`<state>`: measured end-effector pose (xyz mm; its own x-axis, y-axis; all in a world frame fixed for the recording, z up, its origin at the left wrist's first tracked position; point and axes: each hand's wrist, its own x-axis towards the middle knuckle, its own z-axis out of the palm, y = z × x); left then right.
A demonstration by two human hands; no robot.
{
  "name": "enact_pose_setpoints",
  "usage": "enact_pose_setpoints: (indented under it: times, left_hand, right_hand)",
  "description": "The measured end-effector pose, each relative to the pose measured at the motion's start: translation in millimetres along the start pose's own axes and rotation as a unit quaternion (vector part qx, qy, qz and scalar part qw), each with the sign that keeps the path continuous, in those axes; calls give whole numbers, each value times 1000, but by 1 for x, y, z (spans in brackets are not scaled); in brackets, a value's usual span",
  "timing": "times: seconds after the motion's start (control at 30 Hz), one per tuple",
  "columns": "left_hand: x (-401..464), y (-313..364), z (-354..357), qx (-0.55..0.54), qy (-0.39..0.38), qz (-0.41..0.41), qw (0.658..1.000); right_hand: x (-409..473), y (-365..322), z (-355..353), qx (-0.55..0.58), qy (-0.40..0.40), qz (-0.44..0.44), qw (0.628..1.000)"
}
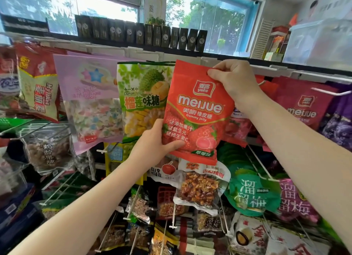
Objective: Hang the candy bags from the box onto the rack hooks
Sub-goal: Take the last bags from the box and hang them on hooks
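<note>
the red strawberry gummy bag (196,111) is up in front of the top row of the rack, held between both hands. the right hand (235,81) pinches its top right corner, thumb on the front and fingers curled behind, right up under the white top rail (276,70). the left hand (158,140) grips the bag's lower left edge, thumb lying across the printed front, fingers out of sight behind it. the bag sits slightly tilted, its top leaning toward the right hand.

just left of the left hand hangs the green durian candy bag (142,98), its right edge tucked behind the red one, and further left a pale purple star candy bag (91,102). off past the right wrist are more red bags of the same brand (302,106) and a bare white hook (327,92) poking out toward us.

i can't see the hang hole or the hook it's meant for; both would be behind the bag or the right hand. that's the risk as i judge it: threading blind, the hook tip could miss the hole and crease or tear the top seal, or catch only a thin edge so the bag drops once the hands let go. pushing in crooked could also nudge the durian bag along its own hook.
</note>
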<state>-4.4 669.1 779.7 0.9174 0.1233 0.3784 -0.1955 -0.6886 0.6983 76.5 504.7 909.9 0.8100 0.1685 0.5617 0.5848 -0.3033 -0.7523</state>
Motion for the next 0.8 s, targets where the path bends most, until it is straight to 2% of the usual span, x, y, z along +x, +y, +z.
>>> enact_pose_setpoints:
  times: [0.17,0.3,0.47,0.57,0.67,0.8]
  left_hand:
    - [14,-7,5,69,-9,-4,998]
    - [24,-12,7,116,-16,-10,993]
    - [32,-18,13,298,-8,-15,955]
    - [38,-19,19,330,3,-16,944]
    - [44,-16,23,355,3,-19,935]
    - [44,4,21,388,32,-6,921]
  right_hand:
    - [6,4,8,9,-10,11,1000]
    - [13,9,10,36,-40,63,997]
    - [27,24,16,-17,-21,56,998]
    - [36,35,19,-100,29,4,995]
    - [40,42,21,-206,93,-63,972]
    - [31,52,14,-284,132,-83,946]
